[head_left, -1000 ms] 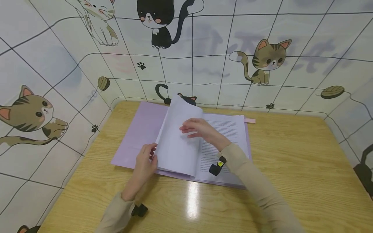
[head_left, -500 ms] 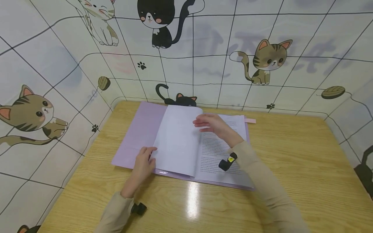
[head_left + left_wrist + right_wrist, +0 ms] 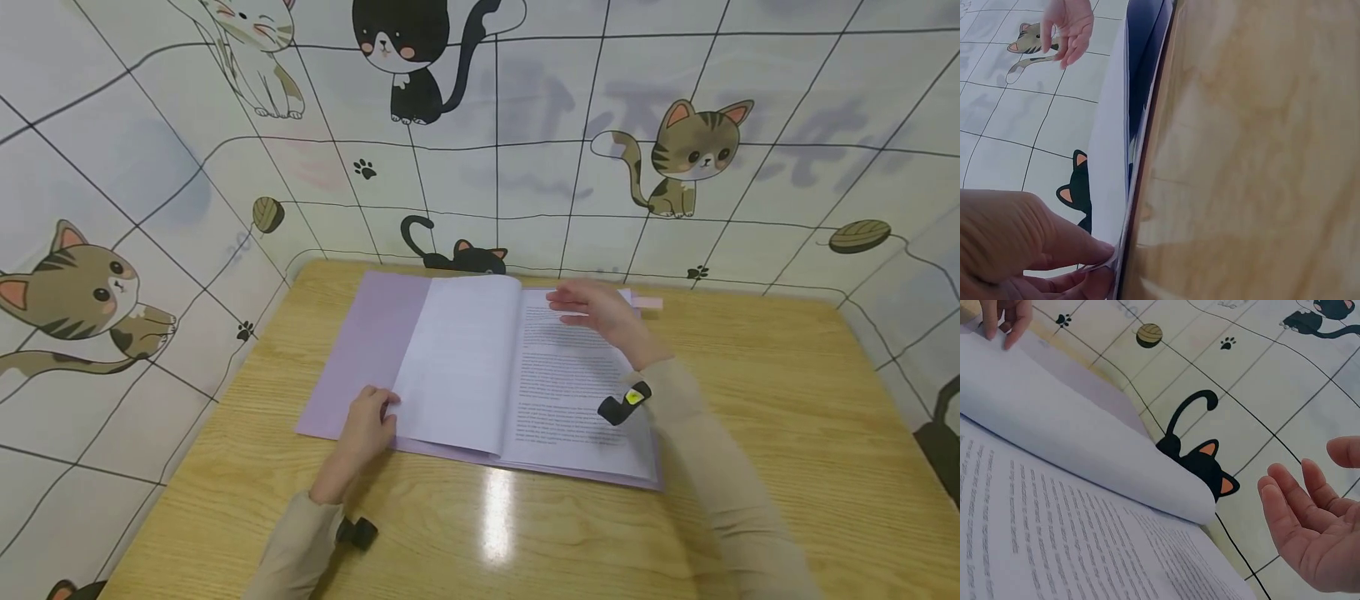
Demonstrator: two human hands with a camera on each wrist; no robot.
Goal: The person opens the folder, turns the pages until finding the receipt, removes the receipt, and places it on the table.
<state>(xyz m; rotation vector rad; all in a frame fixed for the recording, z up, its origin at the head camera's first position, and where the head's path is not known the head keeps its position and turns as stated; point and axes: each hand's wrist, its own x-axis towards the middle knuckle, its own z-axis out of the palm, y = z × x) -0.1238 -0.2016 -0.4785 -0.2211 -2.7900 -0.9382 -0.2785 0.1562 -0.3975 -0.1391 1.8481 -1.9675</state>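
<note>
The lilac folder [image 3: 363,350] lies open on the desk [image 3: 787,417], its blank white page [image 3: 457,358] just right of the left hand [image 3: 363,425], which pinches that page's edge. Fingers loosely extended, the right hand [image 3: 597,310] hovers above the printed page [image 3: 562,392], the pink tab [image 3: 651,303] just to its right.

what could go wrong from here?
1. The blank page bulges near the fold; it may flip back over the printed page if the left grip lets go.
2. That grip pinches the blank page's edge, so it might crease it.
3. The pink tab juts past the purple folder; the nearby right grip could snag it.
</note>
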